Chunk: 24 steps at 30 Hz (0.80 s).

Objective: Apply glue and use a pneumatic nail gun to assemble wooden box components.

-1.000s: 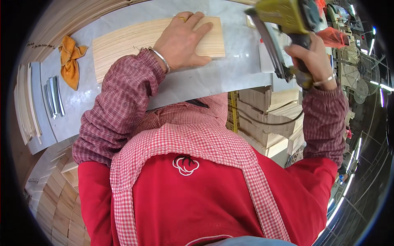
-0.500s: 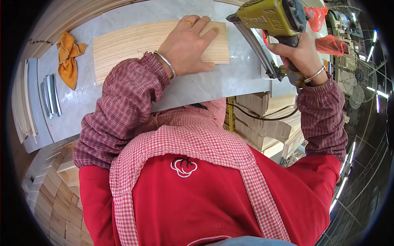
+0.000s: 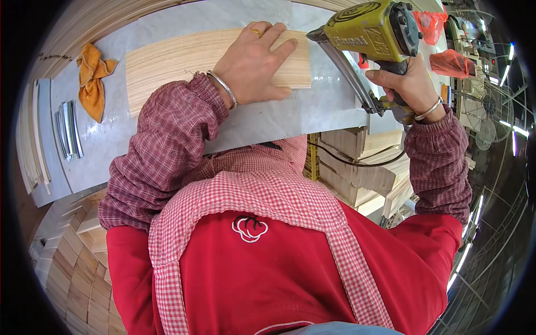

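Note:
A pale wooden board (image 3: 173, 58) lies lengthwise across the grey worktop. My left hand (image 3: 254, 61) rests flat over its right half, fingers spread toward the far edge and thumb near the close edge. A yellow-green nail gun (image 3: 365, 33) is in my right hand (image 3: 410, 84), whose fingers wrap round its black grip. The gun's nose is at the board's right end, near the far corner; whether it touches the wood I cannot tell. The long magazine slants down toward my right wrist.
An orange cloth (image 3: 92, 84) and metal staple strips (image 3: 69, 131) lie on the worktop (image 3: 251, 125) at left. Red plastic bags (image 3: 452, 62) are at the far right. A dark hose (image 3: 363, 163) loops past stacked wooden pieces (image 3: 357, 148) below. More wood blocks (image 3: 78, 279) fill the lower left.
The nail gun has shifted slightly left and down, bringing its nose to the board's right end. My left hand and the board have hardly moved.

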Tool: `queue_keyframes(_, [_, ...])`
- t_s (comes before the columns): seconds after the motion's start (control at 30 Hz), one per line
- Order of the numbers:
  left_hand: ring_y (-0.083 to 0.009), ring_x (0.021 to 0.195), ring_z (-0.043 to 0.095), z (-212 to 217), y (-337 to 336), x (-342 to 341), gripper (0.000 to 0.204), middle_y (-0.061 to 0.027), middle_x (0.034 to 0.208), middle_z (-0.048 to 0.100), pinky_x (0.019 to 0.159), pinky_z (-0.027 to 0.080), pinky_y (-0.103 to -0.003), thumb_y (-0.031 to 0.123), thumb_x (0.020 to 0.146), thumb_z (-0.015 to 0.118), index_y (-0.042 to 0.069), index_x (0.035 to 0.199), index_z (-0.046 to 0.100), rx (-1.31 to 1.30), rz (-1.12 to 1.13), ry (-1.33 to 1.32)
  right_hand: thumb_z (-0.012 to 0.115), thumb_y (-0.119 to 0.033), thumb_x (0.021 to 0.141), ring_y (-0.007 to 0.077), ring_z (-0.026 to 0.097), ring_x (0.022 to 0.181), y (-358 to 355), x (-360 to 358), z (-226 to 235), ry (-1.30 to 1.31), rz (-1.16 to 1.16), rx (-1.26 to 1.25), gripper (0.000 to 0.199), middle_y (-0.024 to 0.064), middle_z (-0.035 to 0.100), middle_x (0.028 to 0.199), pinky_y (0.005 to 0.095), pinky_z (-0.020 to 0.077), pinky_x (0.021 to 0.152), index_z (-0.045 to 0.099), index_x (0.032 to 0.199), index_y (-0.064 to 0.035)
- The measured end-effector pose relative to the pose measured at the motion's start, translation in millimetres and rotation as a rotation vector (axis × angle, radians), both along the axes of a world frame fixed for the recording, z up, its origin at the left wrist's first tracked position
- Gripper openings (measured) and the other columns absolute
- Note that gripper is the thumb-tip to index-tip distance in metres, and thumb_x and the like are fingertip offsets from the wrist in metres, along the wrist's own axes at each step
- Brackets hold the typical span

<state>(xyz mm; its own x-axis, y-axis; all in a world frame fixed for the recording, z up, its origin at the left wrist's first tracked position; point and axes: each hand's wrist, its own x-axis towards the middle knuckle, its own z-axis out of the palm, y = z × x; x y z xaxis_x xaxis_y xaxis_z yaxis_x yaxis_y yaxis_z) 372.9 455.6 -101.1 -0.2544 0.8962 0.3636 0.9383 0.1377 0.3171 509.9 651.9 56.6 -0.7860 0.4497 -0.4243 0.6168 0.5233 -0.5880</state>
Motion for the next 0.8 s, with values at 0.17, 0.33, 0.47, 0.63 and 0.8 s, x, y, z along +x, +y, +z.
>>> queue_keyframes(0.17, [-0.0329,0.117,0.041,1,0,1,0.072,-0.0197,0.129,0.046,0.105,0.026,-0.037,0.045,0.063,0.067,0.006,0.122,0.054,0.000,0.002,0.006,0.070,-0.014,0.071,0.0071,0.040,0.039,0,1,-3,-0.002,0.009,0.032,0.020,0.0003,0.051,0.050,0.0203,0.0307,0.038,0.065,0.084,-0.0002])
queue_keyframes(0.33, [-0.0327,0.117,0.042,-1,1,0,0.072,-0.0194,0.129,0.046,0.104,0.026,-0.037,0.045,0.063,0.068,0.006,0.121,0.054,0.011,-0.001,0.005,0.071,-0.012,0.069,0.0081,0.043,0.042,5,4,-6,-0.009,0.063,0.081,0.021,0.0005,0.054,0.053,0.0217,0.0339,0.041,0.065,0.086,-0.0009])
queue_keyframes(0.47, [-0.0324,0.116,0.042,0,0,-1,0.072,-0.0191,0.129,0.046,0.104,0.027,-0.037,0.045,0.062,0.068,0.006,0.121,0.054,0.013,0.002,-0.006,0.071,-0.010,0.067,0.0089,0.045,0.045,0,14,-4,0.029,0.049,0.068,0.024,0.0010,0.057,0.058,0.0224,0.0362,0.043,0.065,0.089,-0.0011])
queue_keyframes(0.63, [-0.0318,0.116,0.042,-4,1,-2,0.071,-0.0184,0.129,0.046,0.104,0.027,-0.037,0.044,0.062,0.068,0.006,0.120,0.054,0.026,-0.001,-0.009,0.072,-0.008,0.065,0.0106,0.049,0.050,-5,29,-1,0.039,0.007,0.022,0.030,0.0027,0.061,0.068,0.0231,0.0395,0.048,0.064,0.093,-0.0009])
queue_keyframes(0.8, [-0.0313,0.116,0.043,-3,2,-1,0.070,-0.0175,0.129,0.046,0.104,0.027,-0.037,0.044,0.062,0.069,0.007,0.120,0.054,0.032,0.008,0.004,0.073,-0.007,0.065,0.0129,0.053,0.056,-6,36,-6,0.058,0.038,0.002,0.033,0.0050,0.064,0.074,0.0246,0.0430,0.053,0.063,0.096,-0.0002])
